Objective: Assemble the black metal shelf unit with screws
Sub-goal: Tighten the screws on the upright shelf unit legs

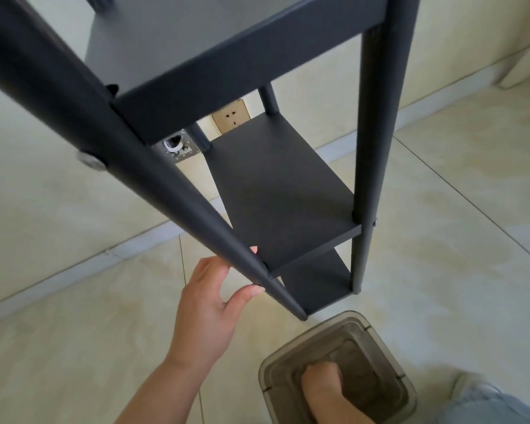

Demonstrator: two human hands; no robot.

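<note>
So the tall black metal shelf unit with round tube legs is standing upright on the pale glossy floor tiles, long axis vertical, running from up by the camera down to the floor, back legs toward the cream wall. Three flat shelves show, stacked one below the other. A silver screw head sits on the near left leg, just below the top shelf. The left hand is at that same leg lower down, beside the middle shelf, fingers curled loosely round the tube with the thumb on the near side. In front of the shelf's feet there's a smoky translucent plastic bin, and the right hand is down inside it, fingers curled; can't tell if it's holding anything.
</note>
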